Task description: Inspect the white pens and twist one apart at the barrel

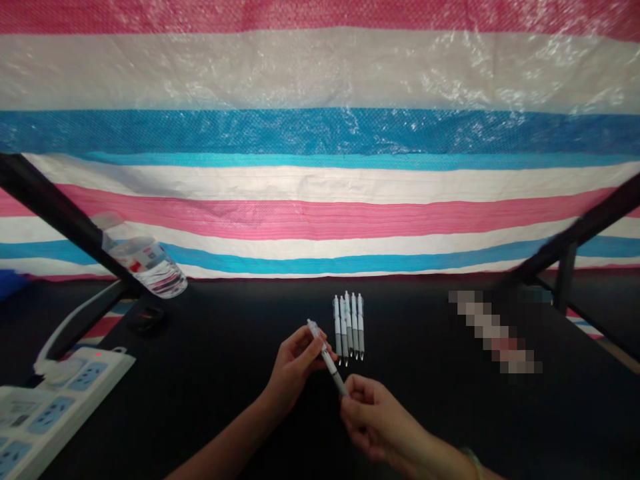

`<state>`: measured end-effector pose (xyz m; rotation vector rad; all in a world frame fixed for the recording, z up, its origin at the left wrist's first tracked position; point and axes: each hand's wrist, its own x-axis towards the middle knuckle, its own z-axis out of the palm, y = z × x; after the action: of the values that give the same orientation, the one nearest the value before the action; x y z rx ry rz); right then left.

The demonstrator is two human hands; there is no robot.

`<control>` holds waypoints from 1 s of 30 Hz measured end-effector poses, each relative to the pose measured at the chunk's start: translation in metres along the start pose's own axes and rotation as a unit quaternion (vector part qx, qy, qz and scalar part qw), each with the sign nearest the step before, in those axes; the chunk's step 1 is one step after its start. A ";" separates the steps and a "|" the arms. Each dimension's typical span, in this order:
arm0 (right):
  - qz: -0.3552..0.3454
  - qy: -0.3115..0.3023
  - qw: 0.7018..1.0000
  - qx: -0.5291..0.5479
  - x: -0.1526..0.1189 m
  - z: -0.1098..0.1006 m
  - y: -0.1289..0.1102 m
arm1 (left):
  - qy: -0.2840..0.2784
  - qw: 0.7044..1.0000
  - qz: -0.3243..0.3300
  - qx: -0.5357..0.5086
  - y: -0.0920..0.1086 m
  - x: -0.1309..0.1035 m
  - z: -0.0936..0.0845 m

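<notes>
A white pen with a grey grip is held slantwise between my two hands, above the black table. My left hand pinches its clear upper end. Around the grey lower end, the fingers of my right hand are closed, and they hide the tip. Just beyond my hands, several similar white and grey pens lie side by side in a row on the table, with their grey ends toward me.
A clear water bottle stands at the back left, near a small dark object. A white power strip with a plugged-in cable fills the left front. Black frame bars flank the table. A pixelated patch covers something at right.
</notes>
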<state>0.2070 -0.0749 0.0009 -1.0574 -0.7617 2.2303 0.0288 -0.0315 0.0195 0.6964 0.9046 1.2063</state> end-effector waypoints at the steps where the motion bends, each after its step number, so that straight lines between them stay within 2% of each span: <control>1: 0.002 0.008 1.000 -0.010 0.000 0.000 0.000 | -0.002 1.000 -0.001 -0.002 0.000 0.000 0.000; 7: 0.023 -0.034 0.999 0.000 0.001 -0.002 -0.003 | -0.012 1.000 -0.009 -0.026 -0.003 -0.001 -0.001; 11: -0.027 0.022 0.996 -0.081 -0.001 -0.002 -0.004 | -0.010 1.000 0.001 -0.012 -0.003 -0.001 -0.001; 13: -0.035 0.031 0.992 -0.117 -0.001 -0.003 -0.003 | -0.015 1.000 0.004 -0.009 -0.004 -0.001 -0.001; 18: -0.004 -0.034 0.996 -0.083 0.000 -0.005 -0.003 | -0.042 0.999 -0.013 -0.029 -0.006 -0.001 -0.001; 21: 0.003 -0.049 0.995 -0.087 0.000 -0.005 -0.005 | -0.034 0.999 -0.013 -0.023 -0.006 -0.002 -0.001; 25: -0.064 -0.056 0.982 -0.168 0.001 -0.005 -0.014 | 0.000 0.998 0.013 0.054 0.001 -0.002 -0.001; 30: -0.114 -0.039 0.968 -0.218 0.005 -0.006 -0.020 | -0.004 0.994 0.037 0.107 0.008 -0.003 0.001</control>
<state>0.2142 -0.0566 0.0088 -1.0159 -1.3813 1.9614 0.0251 -0.0323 0.0274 0.9142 1.0180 1.1811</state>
